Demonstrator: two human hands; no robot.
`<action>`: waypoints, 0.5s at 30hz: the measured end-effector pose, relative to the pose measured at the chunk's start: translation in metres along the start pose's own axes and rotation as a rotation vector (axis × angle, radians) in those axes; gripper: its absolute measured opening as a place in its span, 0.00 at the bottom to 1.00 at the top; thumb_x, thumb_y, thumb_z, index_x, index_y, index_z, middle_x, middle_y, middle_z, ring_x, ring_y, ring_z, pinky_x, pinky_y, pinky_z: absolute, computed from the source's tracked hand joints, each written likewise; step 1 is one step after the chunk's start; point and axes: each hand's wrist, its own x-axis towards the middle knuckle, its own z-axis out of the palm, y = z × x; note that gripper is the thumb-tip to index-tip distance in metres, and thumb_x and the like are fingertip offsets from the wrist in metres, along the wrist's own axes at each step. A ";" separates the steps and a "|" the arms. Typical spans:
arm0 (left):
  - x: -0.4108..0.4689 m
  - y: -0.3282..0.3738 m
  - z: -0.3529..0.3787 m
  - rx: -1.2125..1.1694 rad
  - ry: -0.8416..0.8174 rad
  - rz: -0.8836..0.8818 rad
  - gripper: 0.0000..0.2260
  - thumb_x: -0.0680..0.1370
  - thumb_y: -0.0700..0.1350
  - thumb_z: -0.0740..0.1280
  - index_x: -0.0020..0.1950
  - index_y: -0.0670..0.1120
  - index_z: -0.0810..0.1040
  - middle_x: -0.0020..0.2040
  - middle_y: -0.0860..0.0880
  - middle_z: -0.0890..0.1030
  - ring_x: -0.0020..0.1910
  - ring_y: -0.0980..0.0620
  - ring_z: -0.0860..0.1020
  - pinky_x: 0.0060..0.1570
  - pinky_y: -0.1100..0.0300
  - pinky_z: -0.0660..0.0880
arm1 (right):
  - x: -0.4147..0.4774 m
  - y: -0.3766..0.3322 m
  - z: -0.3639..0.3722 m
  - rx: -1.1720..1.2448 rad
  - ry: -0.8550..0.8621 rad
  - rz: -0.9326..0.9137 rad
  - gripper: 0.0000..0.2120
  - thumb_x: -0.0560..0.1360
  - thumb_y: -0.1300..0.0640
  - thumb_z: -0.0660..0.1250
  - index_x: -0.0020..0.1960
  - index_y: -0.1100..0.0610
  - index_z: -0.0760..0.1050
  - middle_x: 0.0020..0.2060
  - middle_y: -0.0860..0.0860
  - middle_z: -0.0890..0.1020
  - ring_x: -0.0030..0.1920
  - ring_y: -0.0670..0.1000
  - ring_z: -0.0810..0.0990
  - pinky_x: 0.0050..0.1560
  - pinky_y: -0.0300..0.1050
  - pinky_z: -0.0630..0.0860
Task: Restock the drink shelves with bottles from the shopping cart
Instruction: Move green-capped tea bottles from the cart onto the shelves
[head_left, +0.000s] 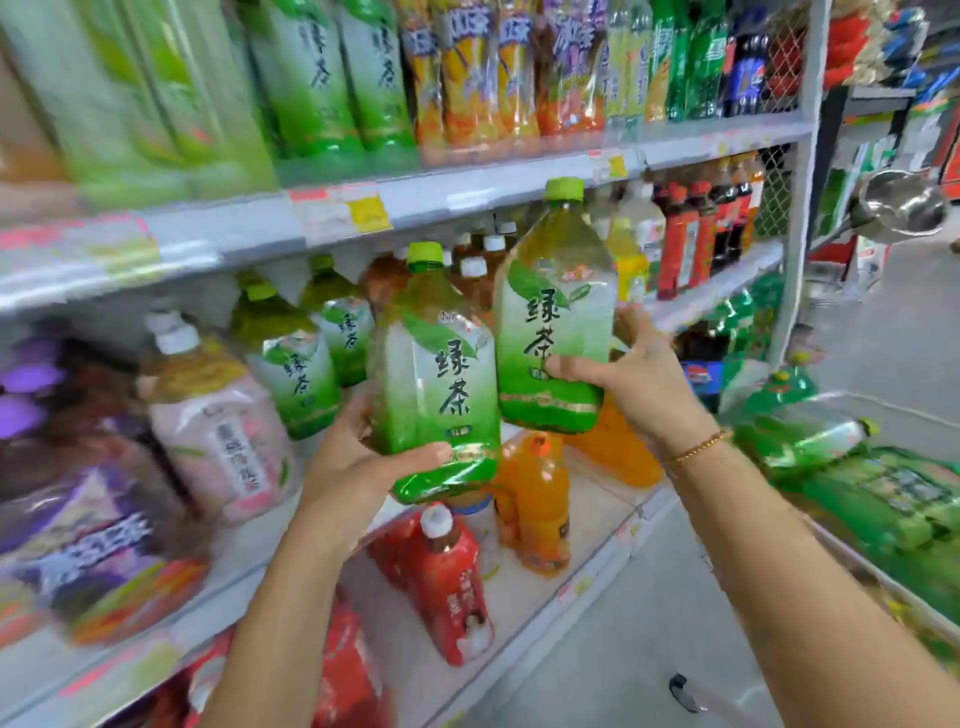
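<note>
I hold two large green tea bottles with green caps in front of the middle shelf (197, 260). My left hand (353, 467) grips the lower part of the left bottle (431, 374). My right hand (628, 374) grips the lower part of the right bottle (556, 317), which is tilted and held a little higher. Both bottles hang in the air, short of the shelf. Two more green tea bottles (301, 358) stand on that shelf just left of them. The shopping cart (852, 467) at the right holds green bottles lying down.
Pink and purple bottles fill the shelf to the left. Orange bottles (540, 499) and red bottles (447, 566) stand on the shelf below my hands. The upper shelf is packed with green and orange bottles. Grey aisle floor runs between shelf and cart.
</note>
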 end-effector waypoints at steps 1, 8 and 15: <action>-0.005 -0.001 -0.010 0.041 0.055 -0.001 0.39 0.47 0.51 0.80 0.56 0.46 0.77 0.50 0.48 0.84 0.49 0.51 0.82 0.51 0.52 0.78 | 0.005 0.003 0.016 -0.019 -0.031 -0.010 0.37 0.56 0.61 0.81 0.61 0.58 0.68 0.49 0.49 0.80 0.48 0.47 0.82 0.46 0.42 0.80; -0.025 -0.001 -0.053 0.182 0.282 -0.038 0.40 0.48 0.49 0.82 0.58 0.45 0.74 0.48 0.50 0.83 0.45 0.54 0.81 0.43 0.61 0.75 | 0.044 0.041 0.092 -0.123 -0.219 0.014 0.35 0.55 0.60 0.82 0.56 0.54 0.67 0.49 0.52 0.81 0.48 0.51 0.82 0.51 0.54 0.80; -0.021 -0.018 -0.054 0.200 0.429 -0.034 0.33 0.57 0.43 0.82 0.58 0.44 0.74 0.48 0.49 0.83 0.44 0.53 0.81 0.40 0.61 0.74 | 0.057 0.062 0.155 -0.391 -0.179 -0.290 0.41 0.55 0.57 0.80 0.64 0.54 0.65 0.56 0.51 0.75 0.55 0.51 0.74 0.52 0.44 0.72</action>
